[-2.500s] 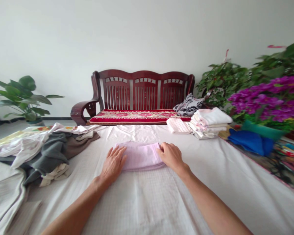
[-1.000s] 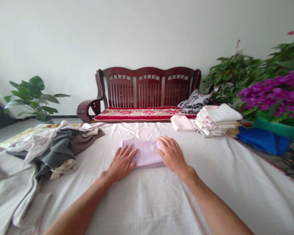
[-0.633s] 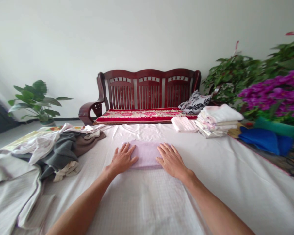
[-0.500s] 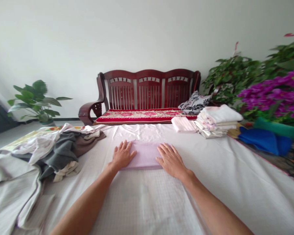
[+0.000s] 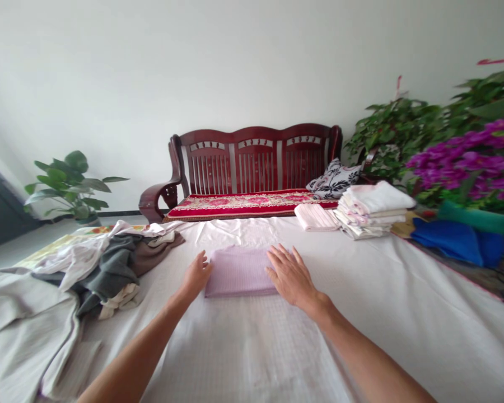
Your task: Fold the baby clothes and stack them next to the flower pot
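A folded lilac cloth (image 5: 239,271) lies flat on the white-sheeted surface (image 5: 252,347) in front of me. My left hand (image 5: 196,275) rests against its left edge, thumb up and fingers together along the side. My right hand (image 5: 289,274) lies flat and open on its right end, fingers spread. Neither hand grips the cloth.
A heap of unfolded grey, brown and white clothes (image 5: 105,263) lies at the left. A stack of folded linens (image 5: 372,208) and a pink folded cloth (image 5: 317,217) sit at the far right, next to a blue cloth (image 5: 460,240). A red wooden bench (image 5: 252,173) and plants stand behind.
My left hand slid off the top of the lilac cloth to its left edge. My right hand stayed flat on the right end. The view tilted slightly.
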### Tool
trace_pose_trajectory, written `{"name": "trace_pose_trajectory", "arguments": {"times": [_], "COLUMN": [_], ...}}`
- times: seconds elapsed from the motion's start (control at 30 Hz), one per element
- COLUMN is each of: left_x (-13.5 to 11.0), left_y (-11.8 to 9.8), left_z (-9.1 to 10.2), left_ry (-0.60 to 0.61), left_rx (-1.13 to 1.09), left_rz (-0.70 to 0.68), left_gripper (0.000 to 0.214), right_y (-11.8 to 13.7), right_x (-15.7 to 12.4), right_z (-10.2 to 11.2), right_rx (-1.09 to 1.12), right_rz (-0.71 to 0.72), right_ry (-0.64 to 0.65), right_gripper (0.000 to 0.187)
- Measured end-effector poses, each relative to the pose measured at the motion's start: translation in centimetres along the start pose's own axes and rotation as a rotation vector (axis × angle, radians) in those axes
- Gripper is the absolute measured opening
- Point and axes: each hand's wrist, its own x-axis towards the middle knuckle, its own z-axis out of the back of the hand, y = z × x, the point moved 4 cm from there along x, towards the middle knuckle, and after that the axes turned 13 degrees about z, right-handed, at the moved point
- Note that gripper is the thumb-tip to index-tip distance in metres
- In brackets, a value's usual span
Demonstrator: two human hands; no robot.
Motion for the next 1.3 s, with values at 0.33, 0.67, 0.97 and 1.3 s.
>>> {"name": "trace_pose_trajectory", "arguments": {"times": [0.33,0.67,0.97,1.3], "left_x": [-3.3,-6.1,-6.9,-5.3], "left_y": [-1.9,-8.9,-13.1,-7.7], "left_z": [0.6,-1.6,-5.3,-0.9], "left_ry": [0.307,0.434,0.422,0.338], "left_rx": [-0.265,-0.631,-0.49,-0.623], "left_rz": [0.246,0.211,0.184,0.289], "left_gripper": [0.045,0.035,0.04,0.018], "right_y": [2.3,2.5,2.6,5.0], "right_x": [2.7,2.5,1.5,-0.9], "right_z": [-4.0,-4.0,-1.3,-0.8], "right_rx": [0.111,0.113,0.285,0.268], "right_rz": [0.078,0.084,0.113,0.248], "right_ry": [0.144,0.059,-0.086,0.019], "right_gripper": [0.056,0.054,0.02,0.045]}}
